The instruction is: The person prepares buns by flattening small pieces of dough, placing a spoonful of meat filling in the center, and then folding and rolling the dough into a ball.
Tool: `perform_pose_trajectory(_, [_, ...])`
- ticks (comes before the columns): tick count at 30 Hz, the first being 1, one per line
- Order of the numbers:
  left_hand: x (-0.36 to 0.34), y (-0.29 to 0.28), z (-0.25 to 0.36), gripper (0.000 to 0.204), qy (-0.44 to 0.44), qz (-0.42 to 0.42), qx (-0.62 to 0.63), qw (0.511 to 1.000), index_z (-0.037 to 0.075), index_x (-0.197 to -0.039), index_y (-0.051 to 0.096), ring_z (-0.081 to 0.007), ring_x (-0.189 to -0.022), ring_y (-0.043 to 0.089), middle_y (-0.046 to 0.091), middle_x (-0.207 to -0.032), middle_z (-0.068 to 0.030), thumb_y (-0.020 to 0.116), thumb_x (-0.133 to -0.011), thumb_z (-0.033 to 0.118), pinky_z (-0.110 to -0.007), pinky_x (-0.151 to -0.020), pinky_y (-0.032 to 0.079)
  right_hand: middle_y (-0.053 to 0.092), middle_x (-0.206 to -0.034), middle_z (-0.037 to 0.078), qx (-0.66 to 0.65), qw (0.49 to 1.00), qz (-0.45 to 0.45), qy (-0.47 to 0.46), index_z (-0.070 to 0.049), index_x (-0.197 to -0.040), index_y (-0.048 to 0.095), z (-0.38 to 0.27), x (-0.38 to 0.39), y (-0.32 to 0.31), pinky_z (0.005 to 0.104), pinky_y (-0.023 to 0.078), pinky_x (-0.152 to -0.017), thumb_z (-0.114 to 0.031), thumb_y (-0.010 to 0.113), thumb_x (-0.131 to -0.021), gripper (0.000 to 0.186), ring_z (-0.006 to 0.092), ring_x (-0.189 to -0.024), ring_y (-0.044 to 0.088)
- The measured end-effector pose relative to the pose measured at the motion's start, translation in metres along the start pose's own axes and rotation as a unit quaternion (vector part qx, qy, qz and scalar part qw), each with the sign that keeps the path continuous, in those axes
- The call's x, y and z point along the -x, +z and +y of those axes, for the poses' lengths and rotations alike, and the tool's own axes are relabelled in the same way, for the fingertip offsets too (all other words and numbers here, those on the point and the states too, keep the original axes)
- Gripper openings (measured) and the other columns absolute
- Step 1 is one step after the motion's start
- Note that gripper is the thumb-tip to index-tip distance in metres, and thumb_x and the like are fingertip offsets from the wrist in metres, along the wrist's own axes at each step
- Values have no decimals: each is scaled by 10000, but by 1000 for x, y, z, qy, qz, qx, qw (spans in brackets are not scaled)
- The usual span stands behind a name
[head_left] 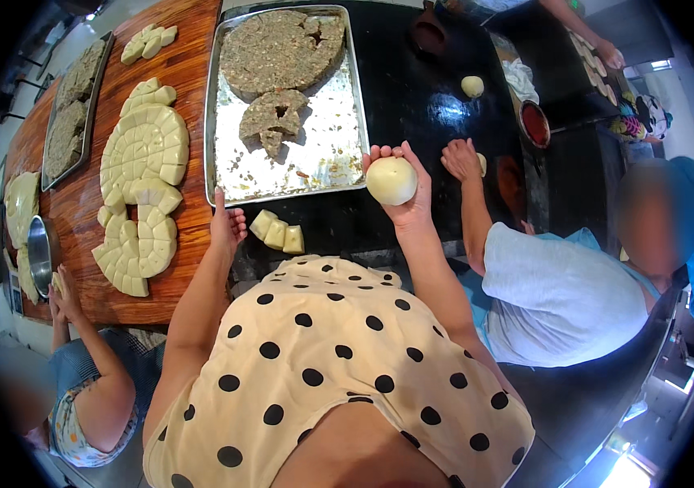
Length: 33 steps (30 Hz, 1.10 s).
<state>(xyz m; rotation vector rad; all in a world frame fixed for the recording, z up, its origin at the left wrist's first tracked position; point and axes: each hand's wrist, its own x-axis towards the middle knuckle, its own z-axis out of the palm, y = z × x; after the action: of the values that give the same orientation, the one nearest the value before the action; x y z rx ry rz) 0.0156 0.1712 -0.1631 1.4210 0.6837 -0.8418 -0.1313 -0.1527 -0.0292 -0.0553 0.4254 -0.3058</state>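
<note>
Right hand (413, 213): palm up, fingers curled round the far and left sides of a pale, smooth dough ball (391, 181), thumb along its right. Ball sits in the palm, held up in front of the body, just off the near right corner of a metal tray (332, 167).

Left hand (226, 228): nothing seen in it. Fingers bent and loosely parted, one pointing away from the body at the tray's near left corner; cannot tell whether it touches.

Just right of the left fingers, on the black worktop (400, 69): a short row of cut dough pieces (276, 235), touching one another.

Directly beyond the left fingertips, in the tray: a broken chunk of grey-brown mixture (272, 116), with a bigger thick slab (282, 50) behind it, crumbs scattered on the bare metal.

Just right of the right fingers: a co-worker's hand (464, 160), lowered on the worktop, a bit of dough (482, 165) showing at its edge.

Left of the left fingers, on the wooden tabletop (192, 268): a large dough round (145, 146) scored into many pieces; further left, a metal bowl (43, 248).

Beyond the right fingers, off to the right: a second dough ball (472, 86), alone, and a bowl of red contents (535, 125).
</note>
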Motion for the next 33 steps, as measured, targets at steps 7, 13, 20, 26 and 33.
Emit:
perform_pose_trajectory(7, [-43,-15,-5,833,-27,59,-72,995,76,-625,564,-92,-389,421,552,-524,-28,476,-724,898,-250,-364,305,688,-874,172,50,996,75,2,-36,-766,620,3,5,-16,469,479,-1018,-191,617,-947,239,309,-963,657])
perform_pose_trajectory(13, [-58,-14,-21,544,53,1,57,997,72,-915,578,-71,-419,401,538,-579,-15,577,-909,616,-223,-353,286,684,-856,153,68,991,112,14,-33,-780,633,7,15,-21,484,489,-998,-182,628,-938,217,302,-944,656])
perform_pose_trajectory(20, [-62,-18,-35,557,99,-73,148,981,-29,-1055,597,-121,-577,620,680,-776,-140,577,-947,517,-229,-500,547,678,-819,136,91,990,108,3,-45,-741,634,23,14,9,469,504,-987,-196,634,-936,247,273,-904,667])
perform_pose_trajectory(26, [-58,-32,-41,427,96,-108,190,971,-67,-1072,587,-193,-801,678,680,-955,-179,520,-1015,350,-318,-719,625,676,-844,146,84,992,92,30,-50,-742,629,37,22,21,470,507,-985,-215,631,-938,257,275,-915,669])
perform_pose_trajectory(33, [-8,-30,-43,314,88,-14,71,994,46,-1072,619,-116,-696,611,668,-918,-59,621,-964,341,-255,-601,562,678,-872,174,110,993,33,33,-40,-747,634,47,27,31,463,507,-974,-223,613,-948,272,304,-920,664])
